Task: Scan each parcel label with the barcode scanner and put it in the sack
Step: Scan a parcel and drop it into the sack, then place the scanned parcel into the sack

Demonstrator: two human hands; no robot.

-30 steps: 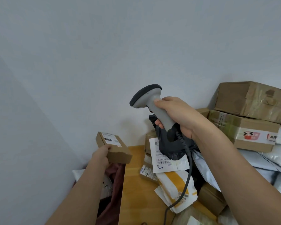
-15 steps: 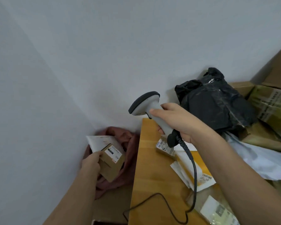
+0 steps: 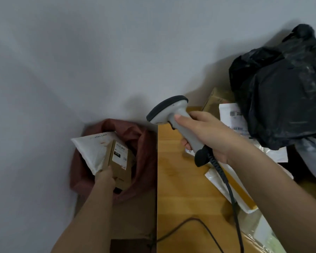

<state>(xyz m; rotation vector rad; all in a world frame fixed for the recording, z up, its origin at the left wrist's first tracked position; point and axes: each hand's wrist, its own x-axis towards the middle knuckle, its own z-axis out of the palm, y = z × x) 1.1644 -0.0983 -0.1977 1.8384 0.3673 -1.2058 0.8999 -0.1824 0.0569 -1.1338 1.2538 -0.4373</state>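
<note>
Head view, one moment. My left hand (image 3: 106, 175) grips the small cardboard parcel (image 3: 119, 164) by its near lower end, fingers wrapped round it; the box stands out beyond the hand, away from me, and sits inside the mouth of the dark red sack (image 3: 144, 152). I read the parcel's long axis as running from the hand up toward the wall, slightly tilted, with its white label (image 3: 119, 155) on the face turned up and to the right. The box lies against a white padded mailer (image 3: 91, 150) already in the sack, which stands on the floor in the corner, just off the left edge of the worktop (image 3: 181, 198).

My right hand (image 3: 208, 137) holds the barcode scanner (image 3: 173, 115) by its grey handle, fingers curled round it, above the far left part of the worktop. The scanner's long axis slopes from the hand up and to the left; its dark-rimmed head points left and downward, over the left edge. The black cable (image 3: 224, 181) leaves the handle base and trails along the worktop toward the near edge.

Further right on the worktop lie a black plastic bag (image 3: 281, 92), a labelled white envelope (image 3: 232, 119), a yellow-and-white mailer (image 3: 232, 189) and a cardboard box (image 3: 215, 101) at the far edge; their labels are too blurred for me to read
</note>
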